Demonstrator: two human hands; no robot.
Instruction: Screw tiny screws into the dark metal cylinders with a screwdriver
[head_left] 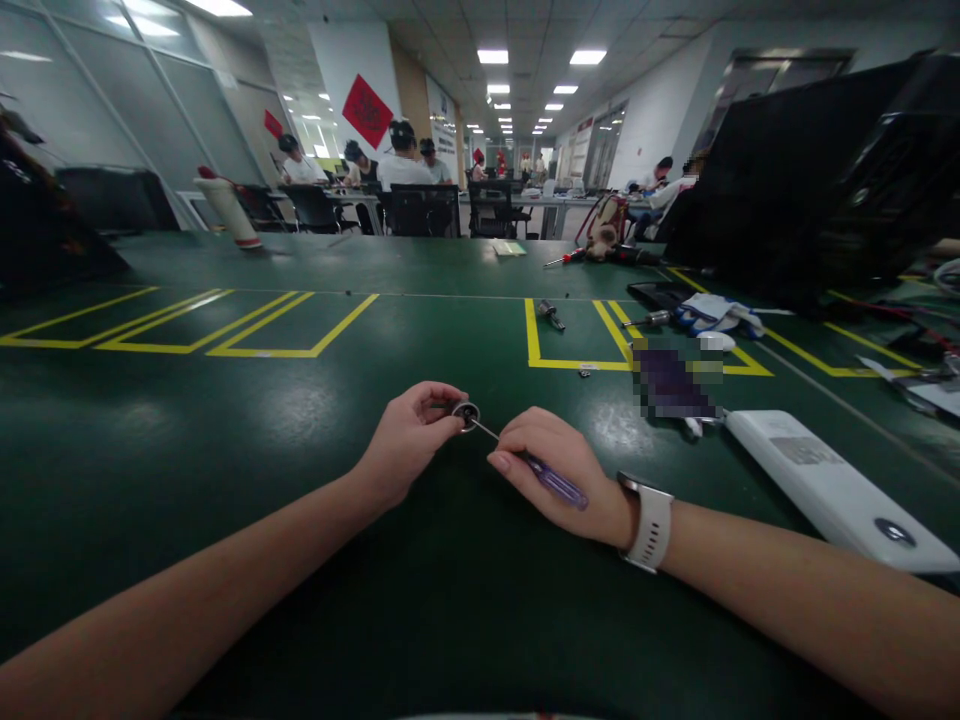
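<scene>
My left hand (411,437) pinches a small round metal part (466,414) between thumb and fingers, just above the green table (225,440). My right hand (559,470), with a white watch on its wrist, grips a small screwdriver with a clear purple handle (556,481). The screwdriver's thin shaft points up and left, and its tip meets the round part. Both hands rest near the middle of the table, close together.
A white power bank (836,487) lies to the right. Behind it are work gloves (716,313), loose screws, small tools and a black case (810,180). Yellow tape boxes mark the table. A white roll (229,210) stands far left. Several people sit at desks far behind.
</scene>
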